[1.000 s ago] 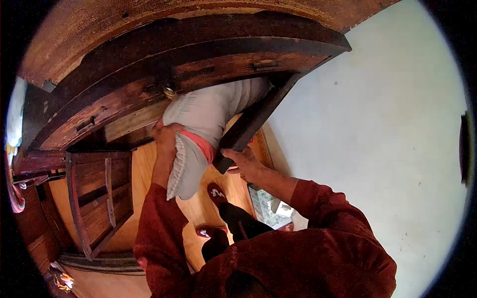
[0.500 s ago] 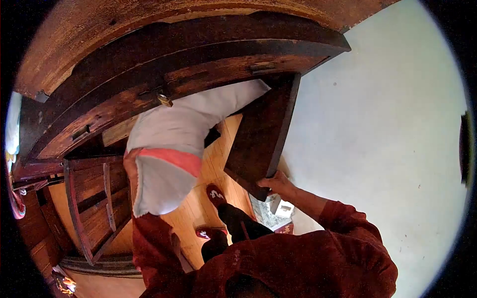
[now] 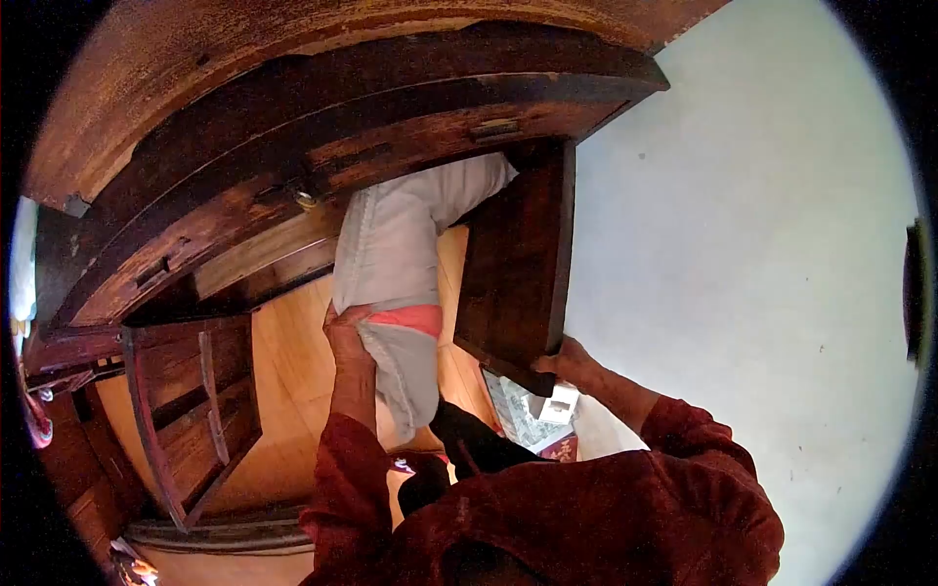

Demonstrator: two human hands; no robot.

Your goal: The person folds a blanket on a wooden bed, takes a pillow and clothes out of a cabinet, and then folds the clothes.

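Note:
A grey padded cloth bundle (image 3: 396,254) with a red band hangs out of the dark wooden cabinet (image 3: 410,122). Its upper end lies inside the opening at the right. My left hand (image 3: 350,337) grips the bundle near the band, with part of the fingers hidden behind the cloth. The right cabinet door (image 3: 518,264) stands open, and my right hand (image 3: 572,366) holds its lower outer corner. A small brass padlock (image 3: 306,200) hangs at the cabinet front above the bundle.
The left cabinet door (image 3: 195,410) also stands open. A pale wall (image 3: 733,244) rises on the right. Below the right door, a small white box (image 3: 559,403) rests on a patterned surface. My legs and one red shoe show over the wooden floor (image 3: 293,361).
The bundle first swung left, then came back right and now hangs lower and narrower, with my left hand on it. The right door has swung wider with my right hand.

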